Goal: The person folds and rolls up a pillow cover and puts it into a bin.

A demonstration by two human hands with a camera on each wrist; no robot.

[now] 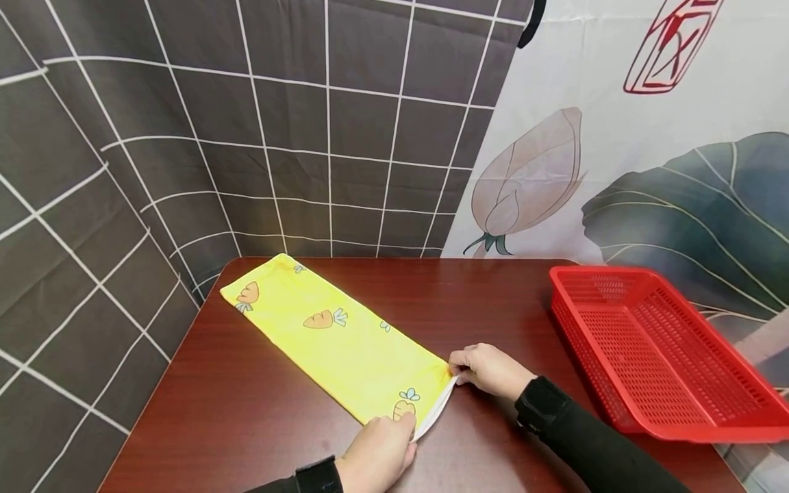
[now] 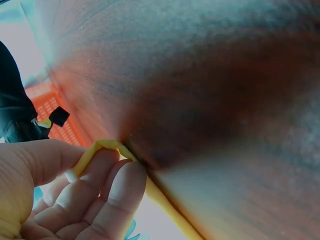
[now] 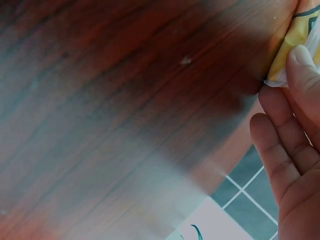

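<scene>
Yellow cloth, carrot print, folded into a long narrow strip. Lies flat on the table, running from near the far left corner diagonally toward the near edge at centre. Long axis: far-left to near-right. Its near short end faces the person, white underside showing at the lifted edge.

Left hand: at the near left corner of that short end, fingers curled around the cloth's edge and pinching it; the left wrist view shows the yellow fold pressed between fingers and thumb.

Right hand: at the other corner of the same end, slightly farther from the near edge, fingertips pinching the cloth; confirmed in the right wrist view, fingertips on the yellow-and-white edge.

Both hands sit at the near end, equally close; the whole strip extends away from them to the far left.

Red basket, perforated plastic, empty, at the right edge of the table, well apart from the cloth.
</scene>
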